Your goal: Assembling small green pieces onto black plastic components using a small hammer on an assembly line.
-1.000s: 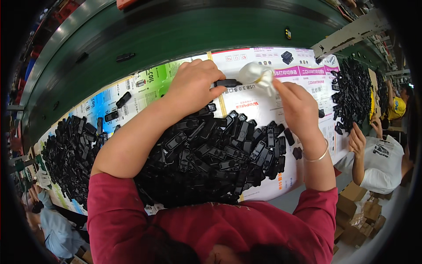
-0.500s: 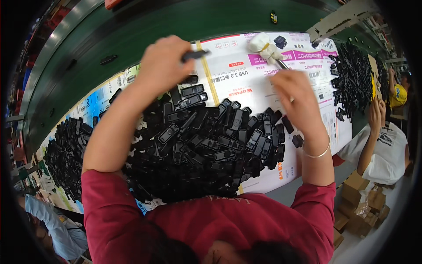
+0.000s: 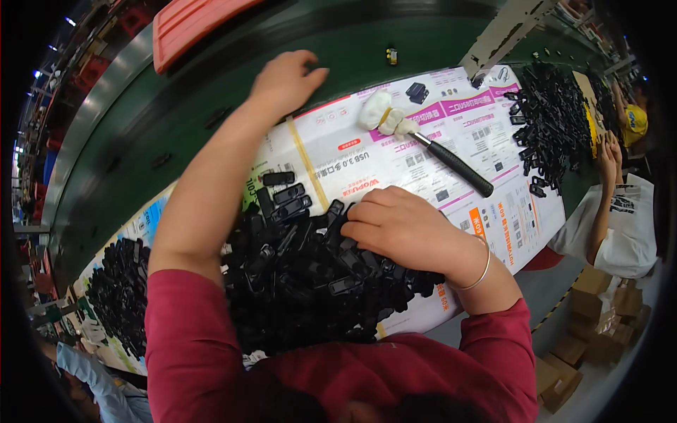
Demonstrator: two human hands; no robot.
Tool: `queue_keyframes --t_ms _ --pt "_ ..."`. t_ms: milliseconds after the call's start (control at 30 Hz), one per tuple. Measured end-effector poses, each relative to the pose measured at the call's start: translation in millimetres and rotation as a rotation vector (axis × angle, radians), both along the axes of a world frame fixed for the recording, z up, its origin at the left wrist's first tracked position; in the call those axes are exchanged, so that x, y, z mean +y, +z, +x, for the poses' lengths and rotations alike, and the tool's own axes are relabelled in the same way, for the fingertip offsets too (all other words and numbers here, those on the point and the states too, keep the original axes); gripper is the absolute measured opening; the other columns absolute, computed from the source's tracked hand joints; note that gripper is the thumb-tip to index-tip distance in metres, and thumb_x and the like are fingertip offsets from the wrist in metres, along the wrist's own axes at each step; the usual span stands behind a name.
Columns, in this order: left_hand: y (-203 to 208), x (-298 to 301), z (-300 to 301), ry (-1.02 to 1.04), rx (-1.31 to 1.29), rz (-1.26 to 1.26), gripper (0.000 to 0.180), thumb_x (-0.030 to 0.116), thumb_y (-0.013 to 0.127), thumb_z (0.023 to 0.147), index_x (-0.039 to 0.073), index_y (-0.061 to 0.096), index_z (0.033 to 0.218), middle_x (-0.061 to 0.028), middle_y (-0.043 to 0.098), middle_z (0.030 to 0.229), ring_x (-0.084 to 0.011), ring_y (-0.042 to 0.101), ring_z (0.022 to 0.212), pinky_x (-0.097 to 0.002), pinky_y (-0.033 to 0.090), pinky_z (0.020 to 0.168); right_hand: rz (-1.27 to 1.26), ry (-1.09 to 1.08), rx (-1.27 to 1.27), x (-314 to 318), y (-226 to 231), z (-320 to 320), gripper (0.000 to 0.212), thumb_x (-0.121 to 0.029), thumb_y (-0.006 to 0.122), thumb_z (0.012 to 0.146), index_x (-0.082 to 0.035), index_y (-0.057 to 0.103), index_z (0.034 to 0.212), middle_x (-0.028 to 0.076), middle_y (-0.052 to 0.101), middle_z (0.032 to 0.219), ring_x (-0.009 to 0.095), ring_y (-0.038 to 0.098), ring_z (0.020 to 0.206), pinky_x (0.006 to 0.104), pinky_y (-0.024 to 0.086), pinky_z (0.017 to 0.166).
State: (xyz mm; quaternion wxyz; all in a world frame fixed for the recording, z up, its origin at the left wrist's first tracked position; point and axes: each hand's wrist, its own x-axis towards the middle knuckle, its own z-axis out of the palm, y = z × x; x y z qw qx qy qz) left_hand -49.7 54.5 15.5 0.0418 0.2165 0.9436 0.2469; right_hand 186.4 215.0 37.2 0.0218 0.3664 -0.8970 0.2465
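Clear lane 1: the surface (image 3: 384, 166) between heap (image 3: 317, 278) and hammer (image 3: 455, 163), open to the far edge. Clear lane 2: between hammer and right heap (image 3: 553, 120), open to the near edge. Obstructions: heap occupies the middle of the near edge; right hand (image 3: 402, 229) covers its right flank, forearm crossing the near edge. Left forearm (image 3: 211, 183) blocks passage toward left heap (image 3: 120, 289). Post (image 3: 504, 42) stands at the far edge.
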Motion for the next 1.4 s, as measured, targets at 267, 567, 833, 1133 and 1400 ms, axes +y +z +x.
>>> queue_keyframes --t_ms 267,567,833,1133,1400 --pt "7 114 3 0.027 -0.043 -0.139 0.058 0.054 0.067 0.08 0.005 0.066 0.111 -0.0151 0.066 0.112 -0.0297 0.063 0.107 -0.0403 0.05 0.09 -0.35 -0.107 -0.149 27 -2 -11 0.029 -0.01 0.073 0.075 -0.008 0.062 0.103 0.008 0.062 0.101 0.029 0.057 0.098 0.0382 0.047 0.086" --pt "-7 44 -2 -0.067 0.119 0.071 0.032 0.03 0.07 0.08 0.005 0.067 0.098 -0.0124 0.064 0.098 -0.0271 0.064 0.089 -0.0359 0.051 0.079 -0.111 -0.435 -0.105 23 -11 -12 0.037 -0.017 0.066 0.086 -0.005 0.059 0.12 0.014 0.059 0.086 0.033 0.061 0.081 0.0412 0.05 0.072" --pt "-3 -67 84 -0.371 0.172 0.146 0.022 0.019 0.073 0.078 0.006 0.065 0.094 -0.0086 0.059 0.091 -0.0257 0.057 0.085 -0.0371 0.047 0.078 -0.099 -0.292 -0.053 34 -14 -30 0.032 -0.007 0.071 0.077 -0.011 0.068 0.109 0.011 0.059 0.11 0.029 0.06 0.094 0.0361 0.05 0.081" --pt "-16 -68 108 -0.331 0.196 0.203 0.024 0.022 0.077 0.074 0.011 0.067 0.093 -0.0039 0.059 0.09 -0.0253 0.053 0.094 -0.0367 0.04 0.087 -0.247 -0.418 0.0 -4 -8 -56 0.025 -0.013 0.075 0.077 -0.006 0.068 0.099 0.009 0.064 0.094 0.028 0.061 0.09 0.0375 0.05 0.079" --pt "-18 -67 110 -0.326 0.214 0.189 0.024 0.022 0.077 0.074 0.011 0.067 0.092 -0.0038 0.058 0.091 -0.0255 0.052 0.094 -0.0367 0.039 0.088 -0.2 -0.333 0.054 -16 -27 -70 0.023 -0.012 0.073 0.076 -0.004 0.068 0.097 0.009 0.063 0.091 0.03 0.059 0.089 0.0388 0.048 0.08"
